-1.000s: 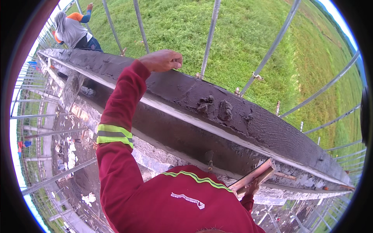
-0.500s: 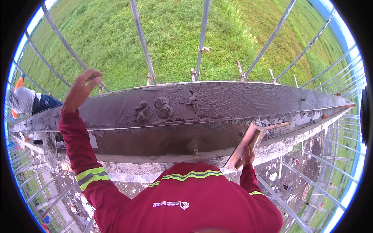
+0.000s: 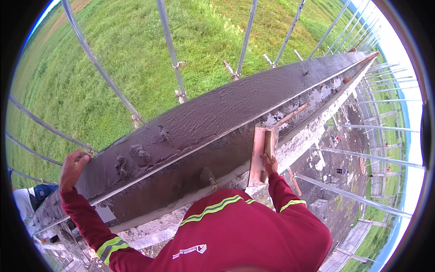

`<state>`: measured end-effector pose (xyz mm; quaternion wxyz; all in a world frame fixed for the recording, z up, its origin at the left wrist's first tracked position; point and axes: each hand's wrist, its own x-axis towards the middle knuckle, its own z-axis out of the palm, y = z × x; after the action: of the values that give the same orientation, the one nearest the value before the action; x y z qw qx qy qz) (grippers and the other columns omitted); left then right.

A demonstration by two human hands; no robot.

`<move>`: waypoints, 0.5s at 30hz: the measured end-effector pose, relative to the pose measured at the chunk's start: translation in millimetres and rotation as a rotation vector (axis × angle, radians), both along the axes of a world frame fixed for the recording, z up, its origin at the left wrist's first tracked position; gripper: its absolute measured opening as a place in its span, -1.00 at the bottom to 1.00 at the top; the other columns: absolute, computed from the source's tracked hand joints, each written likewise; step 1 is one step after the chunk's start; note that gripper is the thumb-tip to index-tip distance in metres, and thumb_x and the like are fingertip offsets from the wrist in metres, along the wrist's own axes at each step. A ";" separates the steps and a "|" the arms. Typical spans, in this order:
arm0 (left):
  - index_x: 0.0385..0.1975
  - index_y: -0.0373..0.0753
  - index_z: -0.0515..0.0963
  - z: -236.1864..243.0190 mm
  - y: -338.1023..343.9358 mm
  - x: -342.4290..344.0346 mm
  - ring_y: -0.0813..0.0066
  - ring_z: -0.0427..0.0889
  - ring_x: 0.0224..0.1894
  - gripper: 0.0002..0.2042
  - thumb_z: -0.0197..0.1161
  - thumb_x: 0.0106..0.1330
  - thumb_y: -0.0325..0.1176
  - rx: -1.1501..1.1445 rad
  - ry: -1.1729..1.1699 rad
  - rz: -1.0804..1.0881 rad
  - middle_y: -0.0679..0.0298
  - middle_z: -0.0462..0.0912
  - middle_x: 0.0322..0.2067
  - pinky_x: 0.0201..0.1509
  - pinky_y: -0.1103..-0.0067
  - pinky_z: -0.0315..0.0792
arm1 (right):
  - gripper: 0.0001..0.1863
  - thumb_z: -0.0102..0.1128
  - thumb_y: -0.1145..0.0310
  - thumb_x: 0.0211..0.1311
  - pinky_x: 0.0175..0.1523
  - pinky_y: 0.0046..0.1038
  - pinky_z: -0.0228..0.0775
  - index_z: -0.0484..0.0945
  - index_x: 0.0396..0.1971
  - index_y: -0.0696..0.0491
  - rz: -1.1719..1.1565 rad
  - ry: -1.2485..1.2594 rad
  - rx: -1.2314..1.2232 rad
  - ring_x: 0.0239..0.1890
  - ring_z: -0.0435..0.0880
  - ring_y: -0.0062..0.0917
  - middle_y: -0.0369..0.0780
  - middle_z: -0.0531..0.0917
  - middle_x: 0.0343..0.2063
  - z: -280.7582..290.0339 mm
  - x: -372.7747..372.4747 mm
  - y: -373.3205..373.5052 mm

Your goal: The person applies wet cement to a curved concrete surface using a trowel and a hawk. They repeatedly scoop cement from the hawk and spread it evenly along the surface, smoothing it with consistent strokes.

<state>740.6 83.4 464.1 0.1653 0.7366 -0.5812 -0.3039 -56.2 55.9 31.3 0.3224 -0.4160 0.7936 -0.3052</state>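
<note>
The two hands are well apart. The right hand (image 3: 270, 165) is wrapped around the handle of a long, flat float (image 3: 257, 156). The float is just left of that hand, over the near, lower side of the wall top. The left hand (image 3: 74, 168) is far to the left of the float, with bent fingers, by the far edge of the wet gray cement (image 3: 226, 106). I cannot tell if it grips anything. Two cement lumps (image 3: 140, 155) sit between the hands, nearer the left one. A trowel (image 3: 208, 176) lies between them too, left of the float.
</note>
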 end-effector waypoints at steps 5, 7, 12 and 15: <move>-0.30 -0.36 0.60 -6.7 0.6 1.3 0.58 0.54 -0.31 -0.87 0.23 0.32 -0.42 0.017 0.023 0.052 0.32 0.61 -0.42 -0.13 0.57 0.42 | -0.59 0.24 0.03 0.40 -0.54 -0.42 0.36 0.64 -0.13 0.13 0.031 0.151 0.068 -0.63 0.54 -0.57 -0.23 0.73 -0.47 12.5 12.5 0.9; -0.31 -0.35 0.59 -8.4 0.9 1.2 0.60 0.51 -0.32 -0.88 0.24 0.31 -0.42 0.005 0.045 0.050 0.34 0.58 -0.44 -0.15 0.58 0.41 | -0.55 0.24 -0.01 0.39 -0.48 -0.35 0.41 0.64 -0.11 0.14 0.020 0.218 0.099 -0.59 0.59 -0.51 -0.20 0.71 -0.47 31.4 23.3 0.6; -0.33 -0.33 0.51 -14.4 -0.2 3.8 0.58 0.46 -0.30 -0.89 0.21 0.33 -0.42 -0.011 -0.018 0.038 0.33 0.52 -0.44 -0.14 0.58 0.39 | -0.49 0.21 -0.09 0.37 -0.26 -0.28 0.46 0.68 -0.15 0.13 0.066 -0.006 0.042 -0.39 0.66 -0.41 -0.16 0.71 -0.44 75.6 40.8 1.8; -0.28 -0.32 0.48 -13.4 0.8 10.8 0.57 0.45 -0.30 -0.88 0.16 0.43 -0.39 -0.031 -0.022 0.046 0.35 0.50 -0.40 -0.11 0.57 0.40 | -0.51 0.21 -0.08 0.37 -0.28 -0.30 0.45 0.69 -0.15 0.11 0.093 0.145 0.031 -0.41 0.65 -0.42 -0.16 0.72 -0.43 79.0 43.8 1.2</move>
<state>751.4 84.1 450.7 0.1773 0.7504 -0.5703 -0.2830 -12.4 57.1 110.3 0.2843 -0.4686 0.7992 -0.2467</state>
